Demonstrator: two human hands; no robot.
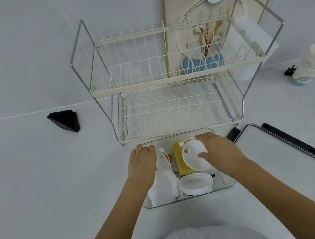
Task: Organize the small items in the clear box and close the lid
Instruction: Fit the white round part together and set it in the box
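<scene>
1. Only the head view to go on. The clear box [229,185] sits on the white counter at 6 o'clock from the dish rack [164,82], right up against its lower tier, probably so both arms reach in easily.
2. Left hand [142,162] rests on the box's 9 o'clock side, fingers curled over a white lid-like piece [162,158]; looks like it's steadying or nudging it, can't tell if it's a real grip.
3. Right hand [219,149] pinches a round white disc [193,154], thumb on its face, tilted above the yellow sponge [181,162], I'd guess to find it a slot.
4. A white tub [195,184] sits toward 6 o'clock inside.
5. The box lid [288,158] with black latches lies off at 3 o'clock, so closing is not yet done.
</scene>
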